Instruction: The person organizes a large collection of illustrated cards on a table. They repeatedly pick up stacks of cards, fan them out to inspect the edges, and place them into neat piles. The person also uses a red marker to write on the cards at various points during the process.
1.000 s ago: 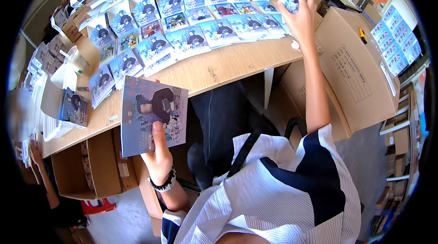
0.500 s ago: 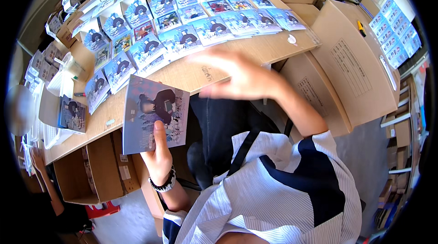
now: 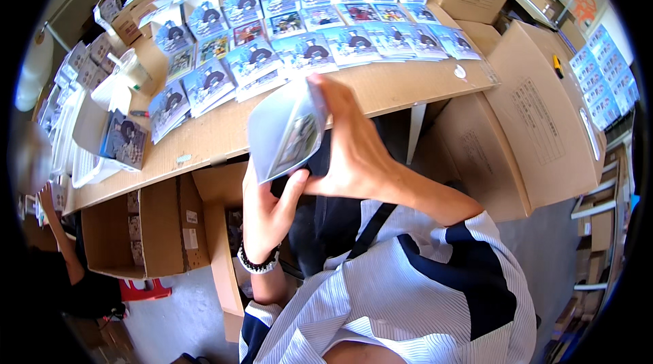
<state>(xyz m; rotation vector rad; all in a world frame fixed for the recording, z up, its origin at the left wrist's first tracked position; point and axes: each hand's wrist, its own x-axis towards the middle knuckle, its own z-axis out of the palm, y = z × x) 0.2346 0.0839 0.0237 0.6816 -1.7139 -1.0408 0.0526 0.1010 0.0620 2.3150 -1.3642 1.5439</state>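
A pale printed paper sleeve (image 3: 273, 129) is held tilted between my hands, above the table's near edge. Its edge bows apart, and a picture-printed piece (image 3: 300, 138) shows inside the gap. My left hand (image 3: 269, 211) grips the lower end from below, thumb raised toward the opening. My right hand (image 3: 354, 150) wraps round the right side, fingertips at the top edge. Part of the right hand's fingers is hidden behind the sleeve. Closest beyond the hands are blue printed sleeves (image 3: 307, 54) lying in overlapping rows.
Left on the wooden table (image 3: 224, 139) stand a lidded cup with a straw (image 3: 136, 75) and a white basket (image 3: 95, 170) with printed pieces. Cardboard boxes (image 3: 537, 112) stand at the right, with a yellow cutter (image 3: 558, 66) on one. An open carton (image 3: 160, 228) sits below the table, near another person's arm (image 3: 58, 228).
My right hand has come in from the right and taken hold of the sleeve. The sleeve has turned from face-up to tilted, and its edge has been spread. The view has shifted slightly.
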